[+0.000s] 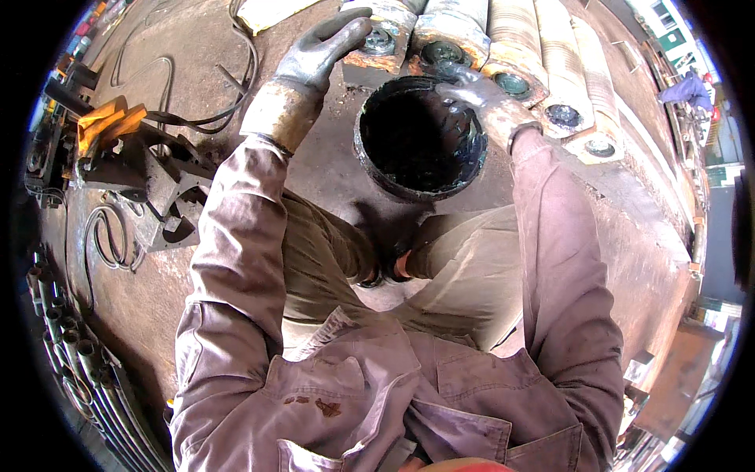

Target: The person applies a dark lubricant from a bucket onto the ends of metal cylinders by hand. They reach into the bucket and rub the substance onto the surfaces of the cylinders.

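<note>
A round black bucket (368, 161), its inner wall smeared with dark, glossy grease, stands on the floor in front of my feet. My right hand (491, 102), in a dirty grey glove, is at its far right rim. The thumb lies inside the rim and the fingers lie beyond it, slightly blurred. My left hand (313, 59), in a dark-coated glove with a stained cuff, is raised left of the bucket. Its fingers are stretched out, with nothing seen in them, near the rusty square end (376, 49) of a long cylinder. A dark, greasy round recess sits in that end.
Several long wrapped cylinders (515, 39) with greased ends lie side by side beyond the bucket. To the left are a metal machine (161, 185) with an orange cloth (108, 124) and black hoses (224, 118). Pipes (79, 354) lie at lower left. Another person (692, 90) is at far right.
</note>
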`<state>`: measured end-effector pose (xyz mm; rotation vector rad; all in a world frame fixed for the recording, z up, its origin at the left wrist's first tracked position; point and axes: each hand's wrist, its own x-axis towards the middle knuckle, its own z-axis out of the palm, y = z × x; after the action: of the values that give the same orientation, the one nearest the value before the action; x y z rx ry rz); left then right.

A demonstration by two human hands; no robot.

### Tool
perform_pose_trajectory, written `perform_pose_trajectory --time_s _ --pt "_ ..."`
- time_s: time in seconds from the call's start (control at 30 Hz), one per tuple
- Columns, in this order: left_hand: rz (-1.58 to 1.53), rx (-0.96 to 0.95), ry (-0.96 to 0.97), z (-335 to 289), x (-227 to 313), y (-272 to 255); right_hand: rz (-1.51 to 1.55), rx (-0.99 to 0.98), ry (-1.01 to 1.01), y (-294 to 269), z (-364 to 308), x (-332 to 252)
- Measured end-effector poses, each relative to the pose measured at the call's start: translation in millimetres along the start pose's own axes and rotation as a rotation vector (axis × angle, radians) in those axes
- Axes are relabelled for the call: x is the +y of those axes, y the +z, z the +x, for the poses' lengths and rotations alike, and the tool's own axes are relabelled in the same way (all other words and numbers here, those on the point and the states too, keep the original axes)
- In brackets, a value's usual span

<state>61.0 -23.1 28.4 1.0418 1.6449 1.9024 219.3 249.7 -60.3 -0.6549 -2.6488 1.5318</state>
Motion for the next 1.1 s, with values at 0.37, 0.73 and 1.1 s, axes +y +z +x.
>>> perform_pose_trajectory --time_s 0.37,0.73,1.1 --pt "-0.016 0.003 0.017 -1.4 6.0 6.2 -0.283 -0.242 -0.027 27.5 -0.6 -21.5" --pt "0.047 -0.024 -0.005 -5.5 5.7 -0.9 -0.471 -0.076 0.349 49.3 19.4 -75.6" --pt "0.000 -0.002 -0.006 -6.4 13.6 3.4 0.050 0.062 0.264 29.8 28.9 -44.6"
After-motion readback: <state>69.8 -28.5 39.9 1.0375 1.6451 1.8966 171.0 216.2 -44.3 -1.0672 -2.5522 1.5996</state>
